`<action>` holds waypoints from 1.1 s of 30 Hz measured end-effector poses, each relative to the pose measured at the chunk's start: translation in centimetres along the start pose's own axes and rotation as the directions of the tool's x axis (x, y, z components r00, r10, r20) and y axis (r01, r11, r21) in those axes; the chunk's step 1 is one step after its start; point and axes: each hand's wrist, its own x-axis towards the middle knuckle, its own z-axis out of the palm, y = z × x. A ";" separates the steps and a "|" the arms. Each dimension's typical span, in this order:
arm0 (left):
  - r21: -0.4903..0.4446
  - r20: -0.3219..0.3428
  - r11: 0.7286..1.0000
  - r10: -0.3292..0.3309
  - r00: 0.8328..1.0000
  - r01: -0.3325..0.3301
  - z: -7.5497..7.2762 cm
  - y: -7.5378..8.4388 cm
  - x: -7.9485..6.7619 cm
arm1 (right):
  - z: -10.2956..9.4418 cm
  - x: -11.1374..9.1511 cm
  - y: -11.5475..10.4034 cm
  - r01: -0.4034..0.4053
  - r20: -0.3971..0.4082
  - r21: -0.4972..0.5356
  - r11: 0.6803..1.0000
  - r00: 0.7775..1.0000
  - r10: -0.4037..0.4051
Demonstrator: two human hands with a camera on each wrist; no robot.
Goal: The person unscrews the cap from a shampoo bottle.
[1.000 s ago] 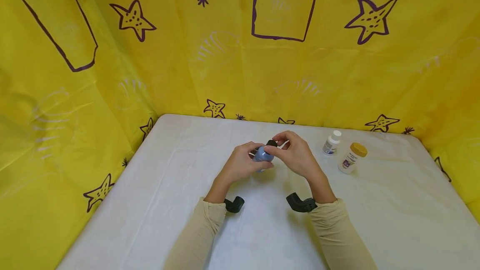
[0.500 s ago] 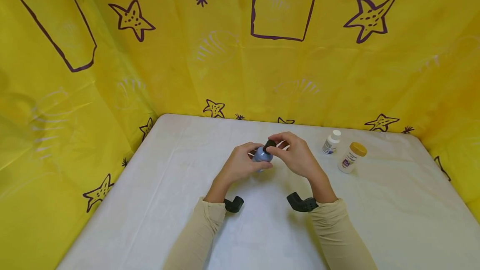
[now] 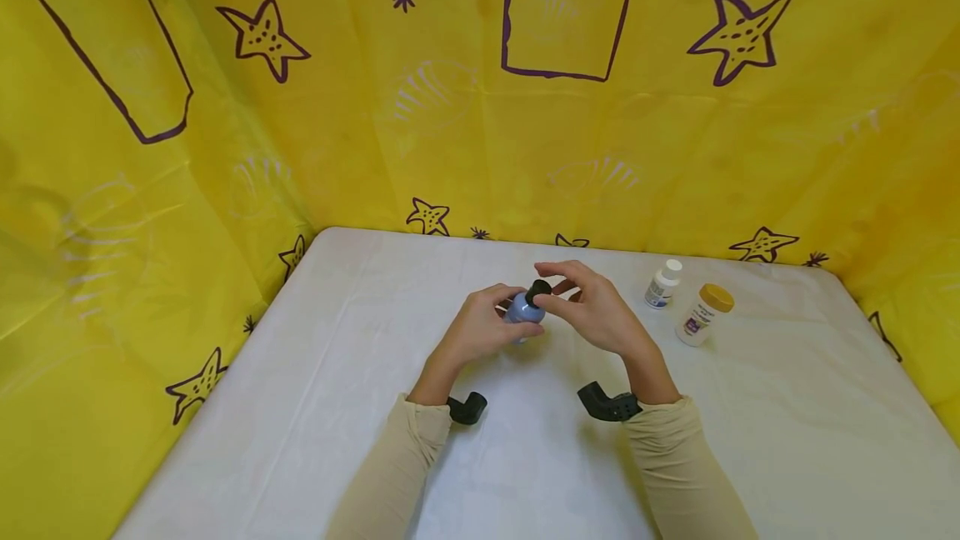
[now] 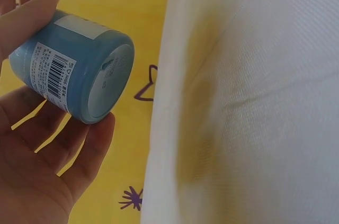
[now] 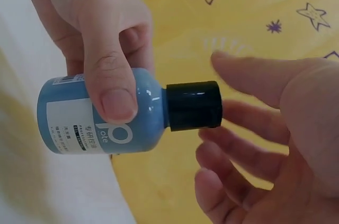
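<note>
My left hand [image 3: 482,325] grips a small blue bottle [image 5: 146,113] round its body, thumb on one side and fingers on the other. The bottle is held tilted above the white table, and its base with a barcode label [image 4: 55,75] beside it faces the left wrist camera. A black cap [image 5: 194,105] sits on the bottle's neck. Around that cap my right hand [image 3: 596,311] is spread loosely; the right wrist view shows its thumb [image 5: 249,78] apart from the cap and the other fingers bent close to the cap's end.
To the right stand a white bottle with a white cap [image 3: 663,283] and a white bottle with an orange cap [image 3: 703,319]. A yellow cloth [image 3: 450,132] with starfish drawings rises behind the white table [image 3: 337,407]. Black camera mounts [image 3: 467,408] sit at both wrists.
My right fingers have loosened from the black cap, the index finger lifting away, and the right wrist has shifted slightly right. The left hand and the bottle have stayed nearly in place.
</note>
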 end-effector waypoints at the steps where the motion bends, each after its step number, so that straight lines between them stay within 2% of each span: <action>1: -0.002 0.000 1.000 0.001 1.000 -0.001 0.0 0.0 0.0 | 0.1 0.0 0.0 -0.022 -0.007 0.001 1.000 1.000 0.022; 8: -0.006 0.002 0.999 0.033 0.999 -0.033 0.3 0.0 0.0 | 0.8 0.5 0.1 -0.180 -0.079 -0.048 0.983 0.981 0.176; 14: -0.003 0.009 1.000 0.030 1.000 -0.030 0.3 0.0 -0.1 | 1.1 0.5 0.1 -0.216 -0.085 -0.084 0.973 0.974 0.209; 17: 0.002 0.010 1.000 0.025 1.000 -0.025 0.2 0.0 -0.1 | 1.1 0.5 0.0 -0.187 -0.080 -0.075 0.979 0.980 0.181; 24: -0.002 0.005 1.000 0.014 1.000 -0.014 0.2 0.0 0.0 | 0.9 0.3 -0.1 -0.055 -0.062 -0.090 0.994 0.997 0.049; 30: -0.021 0.014 1.000 0.001 1.000 -0.001 0.1 -0.2 0.0 | 0.7 0.2 -0.1 0.035 -0.021 -0.064 0.997 0.999 -0.036; 33: -0.028 0.013 1.000 0.001 1.000 -0.001 0.1 -0.2 0.0 | 0.6 0.1 -0.2 0.051 0.002 -0.045 0.998 0.999 -0.051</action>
